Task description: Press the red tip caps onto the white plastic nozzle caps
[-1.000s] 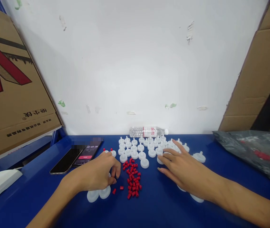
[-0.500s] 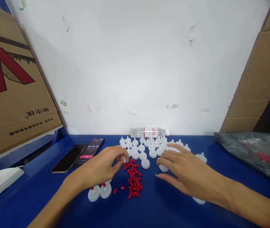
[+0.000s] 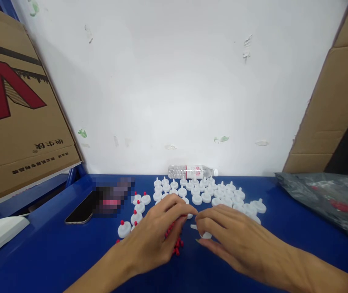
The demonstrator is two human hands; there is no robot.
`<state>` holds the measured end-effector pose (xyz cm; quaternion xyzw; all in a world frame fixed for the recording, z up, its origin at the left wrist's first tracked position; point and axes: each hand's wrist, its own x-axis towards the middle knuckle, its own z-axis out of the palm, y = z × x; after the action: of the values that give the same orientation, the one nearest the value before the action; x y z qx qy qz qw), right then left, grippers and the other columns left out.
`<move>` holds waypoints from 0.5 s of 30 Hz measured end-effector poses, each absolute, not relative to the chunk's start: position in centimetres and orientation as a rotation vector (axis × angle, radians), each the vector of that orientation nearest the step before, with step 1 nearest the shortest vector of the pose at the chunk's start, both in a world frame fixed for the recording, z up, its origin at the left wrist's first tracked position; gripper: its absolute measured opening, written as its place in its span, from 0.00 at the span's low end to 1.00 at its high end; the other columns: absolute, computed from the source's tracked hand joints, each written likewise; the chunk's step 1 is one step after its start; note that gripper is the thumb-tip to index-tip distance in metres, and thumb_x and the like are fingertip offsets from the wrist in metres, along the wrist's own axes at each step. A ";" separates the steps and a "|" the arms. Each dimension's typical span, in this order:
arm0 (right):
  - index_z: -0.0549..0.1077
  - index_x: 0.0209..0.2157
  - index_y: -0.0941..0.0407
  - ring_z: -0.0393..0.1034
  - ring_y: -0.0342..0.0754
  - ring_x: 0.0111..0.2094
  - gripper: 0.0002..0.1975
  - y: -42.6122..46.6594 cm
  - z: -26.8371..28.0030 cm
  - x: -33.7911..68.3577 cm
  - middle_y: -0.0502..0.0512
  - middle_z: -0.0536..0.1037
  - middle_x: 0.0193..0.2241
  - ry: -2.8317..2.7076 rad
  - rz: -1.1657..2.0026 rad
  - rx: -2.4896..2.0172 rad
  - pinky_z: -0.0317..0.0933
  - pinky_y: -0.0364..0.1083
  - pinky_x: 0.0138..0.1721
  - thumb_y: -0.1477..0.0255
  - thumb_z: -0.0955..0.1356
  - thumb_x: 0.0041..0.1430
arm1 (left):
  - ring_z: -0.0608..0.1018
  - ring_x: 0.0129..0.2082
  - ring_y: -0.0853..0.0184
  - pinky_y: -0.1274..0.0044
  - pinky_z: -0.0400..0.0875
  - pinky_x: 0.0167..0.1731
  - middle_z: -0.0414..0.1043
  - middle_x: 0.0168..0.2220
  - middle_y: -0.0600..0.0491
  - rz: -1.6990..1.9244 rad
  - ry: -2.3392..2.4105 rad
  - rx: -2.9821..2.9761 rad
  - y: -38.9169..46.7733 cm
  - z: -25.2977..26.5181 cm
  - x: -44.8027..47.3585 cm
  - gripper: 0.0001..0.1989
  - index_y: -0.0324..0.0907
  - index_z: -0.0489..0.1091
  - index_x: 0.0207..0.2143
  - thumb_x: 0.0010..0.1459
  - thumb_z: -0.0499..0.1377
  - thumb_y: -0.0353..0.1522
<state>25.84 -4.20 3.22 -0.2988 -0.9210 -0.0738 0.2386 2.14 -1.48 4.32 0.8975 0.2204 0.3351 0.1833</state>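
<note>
My right hand [image 3: 232, 234] is curled around a white spouted cap [image 3: 205, 235]. That cap lies tilted, its narrow spout pointing left. Close beside it, my left hand [image 3: 164, 234] has thumb and index finger pinched together; whatever may be between the tips is hidden. Under and behind the left fingers is a pile of small red tips [image 3: 177, 246], partly covered. Behind both hands stand many loose white spouted caps [image 3: 197, 199], spouts up. Left of my left hand is a group of white caps with red tips on their spouts [image 3: 124, 228].
A clear plastic bottle [image 3: 178, 171] lies against the white wall. Phones [image 3: 80, 209] rest at the left, one blurred out. A white device [image 3: 1, 238] sits at the left edge. A grey plastic bag [image 3: 323, 195] lies right; cardboard boxes [image 3: 18, 134] flank the blue table.
My left hand has moved right and toward me, over the red tips, closer to my right hand. My right hand has shifted slightly left and toward me with a white spouted cap.
</note>
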 end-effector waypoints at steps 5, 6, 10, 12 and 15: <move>0.61 0.41 0.52 0.72 0.48 0.38 0.10 -4.4 3.6 25.9 0.50 0.75 0.39 -2.390 -0.167 -0.783 0.66 0.48 0.40 0.80 0.66 0.66 | 0.73 0.43 0.67 0.75 0.68 0.43 0.70 0.44 0.51 1.001 0.589 2.446 -1.6 3.7 2.6 0.16 0.49 0.69 0.53 0.71 0.50 0.23; 0.61 0.41 0.52 0.72 0.49 0.39 0.11 -4.5 3.6 25.9 0.50 0.75 0.39 -2.385 -0.150 -0.793 0.66 0.48 0.41 0.80 0.66 0.65 | 0.73 0.42 0.67 0.74 0.69 0.42 0.71 0.44 0.51 1.020 0.584 2.430 -1.7 3.7 2.6 0.15 0.48 0.69 0.52 0.71 0.50 0.24; 0.61 0.41 0.52 0.71 0.47 0.36 0.09 -4.4 3.6 26.0 0.49 0.74 0.36 -2.377 -0.123 -0.779 0.66 0.47 0.40 0.79 0.66 0.67 | 0.74 0.39 0.67 0.74 0.69 0.40 0.72 0.40 0.52 1.070 0.610 2.334 -1.8 3.7 3.0 0.11 0.46 0.71 0.48 0.71 0.53 0.25; 0.61 0.41 0.52 0.71 0.46 0.35 0.06 -4.4 3.6 25.9 0.48 0.74 0.35 -2.351 -0.152 -0.744 0.66 0.47 0.39 0.77 0.64 0.69 | 0.75 0.38 0.67 0.74 0.70 0.39 0.72 0.39 0.52 1.074 0.628 2.279 -1.8 3.7 3.1 0.09 0.45 0.72 0.47 0.71 0.54 0.27; 0.61 0.40 0.52 0.73 0.46 0.35 0.04 -4.3 3.6 25.8 0.48 0.76 0.35 -2.305 -0.199 -0.706 0.67 0.47 0.39 0.74 0.62 0.72 | 0.75 0.37 0.68 0.75 0.71 0.39 0.73 0.39 0.53 1.092 0.656 2.205 -1.9 3.7 3.2 0.07 0.45 0.73 0.45 0.70 0.56 0.28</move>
<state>25.78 -4.33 3.62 -0.2730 -0.8915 -0.0768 0.3533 3.18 -1.92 3.66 0.8280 0.2463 0.4099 0.2930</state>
